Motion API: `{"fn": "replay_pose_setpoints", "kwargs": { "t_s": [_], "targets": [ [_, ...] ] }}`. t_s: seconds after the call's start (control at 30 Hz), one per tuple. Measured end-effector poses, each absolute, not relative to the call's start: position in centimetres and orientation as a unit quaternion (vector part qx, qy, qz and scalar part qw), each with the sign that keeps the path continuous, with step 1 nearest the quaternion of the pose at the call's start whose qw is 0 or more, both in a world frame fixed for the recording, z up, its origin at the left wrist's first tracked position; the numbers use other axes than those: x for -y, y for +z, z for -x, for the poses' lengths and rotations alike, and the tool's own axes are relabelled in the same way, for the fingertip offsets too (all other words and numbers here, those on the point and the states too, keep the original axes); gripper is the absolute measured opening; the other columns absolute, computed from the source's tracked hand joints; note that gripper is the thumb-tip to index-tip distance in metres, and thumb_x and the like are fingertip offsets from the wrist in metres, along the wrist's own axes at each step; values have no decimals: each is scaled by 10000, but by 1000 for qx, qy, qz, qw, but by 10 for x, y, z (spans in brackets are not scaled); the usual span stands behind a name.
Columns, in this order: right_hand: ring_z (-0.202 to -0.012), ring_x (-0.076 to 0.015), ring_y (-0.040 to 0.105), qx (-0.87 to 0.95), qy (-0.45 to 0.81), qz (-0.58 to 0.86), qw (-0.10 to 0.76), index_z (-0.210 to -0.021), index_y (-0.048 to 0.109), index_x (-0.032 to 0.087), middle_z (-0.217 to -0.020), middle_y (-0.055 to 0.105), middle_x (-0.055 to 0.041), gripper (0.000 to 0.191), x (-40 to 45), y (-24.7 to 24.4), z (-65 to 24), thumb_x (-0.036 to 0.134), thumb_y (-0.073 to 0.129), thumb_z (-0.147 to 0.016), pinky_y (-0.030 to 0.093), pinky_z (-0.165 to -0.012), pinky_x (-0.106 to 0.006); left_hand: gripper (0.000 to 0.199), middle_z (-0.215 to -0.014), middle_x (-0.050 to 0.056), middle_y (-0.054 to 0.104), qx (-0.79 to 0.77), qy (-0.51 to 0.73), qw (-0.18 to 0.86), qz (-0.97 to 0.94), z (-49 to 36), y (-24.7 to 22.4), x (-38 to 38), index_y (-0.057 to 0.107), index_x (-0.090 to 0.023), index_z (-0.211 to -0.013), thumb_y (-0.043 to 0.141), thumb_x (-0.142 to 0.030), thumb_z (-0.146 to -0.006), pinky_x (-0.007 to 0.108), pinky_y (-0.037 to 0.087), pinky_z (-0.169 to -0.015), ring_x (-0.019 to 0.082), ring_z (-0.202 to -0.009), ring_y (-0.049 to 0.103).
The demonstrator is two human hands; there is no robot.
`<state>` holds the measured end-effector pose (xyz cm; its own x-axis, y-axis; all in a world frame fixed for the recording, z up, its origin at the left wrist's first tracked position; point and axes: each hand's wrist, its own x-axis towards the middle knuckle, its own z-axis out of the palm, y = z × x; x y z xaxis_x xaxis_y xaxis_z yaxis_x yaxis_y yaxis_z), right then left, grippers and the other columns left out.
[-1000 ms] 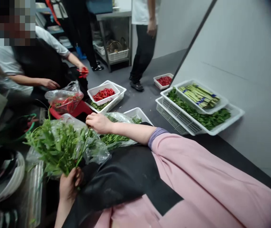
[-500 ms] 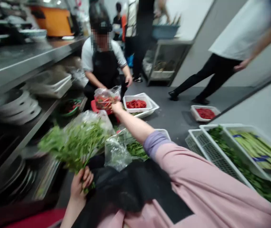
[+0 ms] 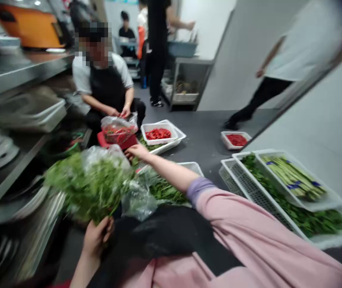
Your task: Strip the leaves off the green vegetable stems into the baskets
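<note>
My left hand [image 3: 97, 236] is closed around the stems of a bunch of leafy greens [image 3: 89, 186], its leaves spreading up and away from me. My right hand [image 3: 137, 153] reaches forward, below and in front of a clear bag of red peppers [image 3: 118, 130]. Its fingers are blurred, with a bit of green just under them, so I cannot tell whether they grip anything. Under my right forearm, a white basket [image 3: 199, 170] holds green stems [image 3: 167, 190]. A crumpled clear plastic bag [image 3: 141, 202] lies at its near left side.
Opposite me, a co-worker [image 3: 106, 86] has both hands at the pepper bag. White trays of red peppers [image 3: 159, 134] and, farther right, chopped red pieces [image 3: 237, 140] sit on the floor. Baskets of greens [image 3: 311, 218] and green stalks [image 3: 297, 176] stand right. Steel shelving [image 3: 23, 72] lines the left.
My right hand has drawn back from the pepper bag, lower and toward me. The co-worker's hands have come together over the bag. A person at right has walked on. The view has turned right.
</note>
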<state>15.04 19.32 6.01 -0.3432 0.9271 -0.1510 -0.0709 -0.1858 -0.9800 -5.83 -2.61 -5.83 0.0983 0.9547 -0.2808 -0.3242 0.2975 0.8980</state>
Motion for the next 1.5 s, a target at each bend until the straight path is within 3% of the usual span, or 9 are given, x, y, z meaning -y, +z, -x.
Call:
{"fn": "replay_pose_setpoints", "kwargs": {
  "t_s": [0.1,0.2,0.3,0.37,0.63,0.8,1.07,1.27,1.5],
  "targets": [
    [-580,-38,502,460,635,474,400,-913,580,102,-778,594,-10,207,-181,30,-196,286,490,-945,420,-559,-178,417,-458,-46,465,-505,507,611,-339,39,-52,24,512,-144,-660,764,-476,-658,167,184,-321,31,-319,319],
    [-486,-25,423,426,592,480,487,-828,563,141,-667,572,23,224,-169,19,-247,361,570,-868,331,-475,-174,444,-476,-46,491,-498,473,637,-350,26,-49,22,567,-125,-779,778,-484,-625,160,176,-302,35,-319,327],
    [-509,-51,453,468,509,449,566,-820,620,161,-668,594,20,249,-144,31,-278,388,685,-739,358,-481,-193,445,-479,-41,495,-488,436,655,-378,16,-45,24,581,-112,-791,780,-476,-630,163,191,-300,34,-319,336],
    [-561,-66,487,523,468,423,573,-834,659,166,-701,614,7,220,-127,45,-284,355,692,-728,386,-516,-200,425,-476,-36,492,-476,419,663,-398,11,-42,25,580,-108,-762,779,-463,-638,166,185,-300,31,-316,334],
    [-727,-106,575,624,553,363,416,-837,729,155,-789,684,-16,160,-97,64,-273,235,694,-702,454,-714,-243,402,-435,-29,476,-461,374,676,-437,-4,-32,32,557,-116,-667,779,-449,-644,181,153,-329,35,-303,331],
    [-762,-119,600,580,634,315,403,-806,720,153,-772,681,-8,218,-88,63,-271,250,764,-616,470,-791,-271,391,-402,-36,449,-463,343,670,-469,-11,-29,35,533,-134,-621,763,-446,-669,187,151,-343,38,-303,316],
    [-667,-108,586,506,626,352,478,-828,699,154,-737,683,-6,358,-85,48,-275,348,816,-551,452,-653,-245,452,-396,-42,437,-474,313,661,-491,-13,-29,31,484,-147,-594,753,-504,-661,191,154,-340,36,-303,309],
    [-688,-132,625,518,600,351,498,-801,706,154,-719,701,-9,286,-81,44,-267,330,790,-592,464,-698,-264,589,-458,-64,463,-456,313,703,-447,-16,-34,32,570,-100,-842,764,-589,-580,183,137,-322,31,-300,299],
    [-736,-162,660,574,544,339,510,-856,673,162,-756,706,-22,261,-81,35,-266,349,715,-679,504,-729,-291,556,-455,-57,465,-469,310,687,-461,-15,-35,35,546,-109,-778,762,-585,-588,183,141,-325,28,-308,303]
  ]
}}
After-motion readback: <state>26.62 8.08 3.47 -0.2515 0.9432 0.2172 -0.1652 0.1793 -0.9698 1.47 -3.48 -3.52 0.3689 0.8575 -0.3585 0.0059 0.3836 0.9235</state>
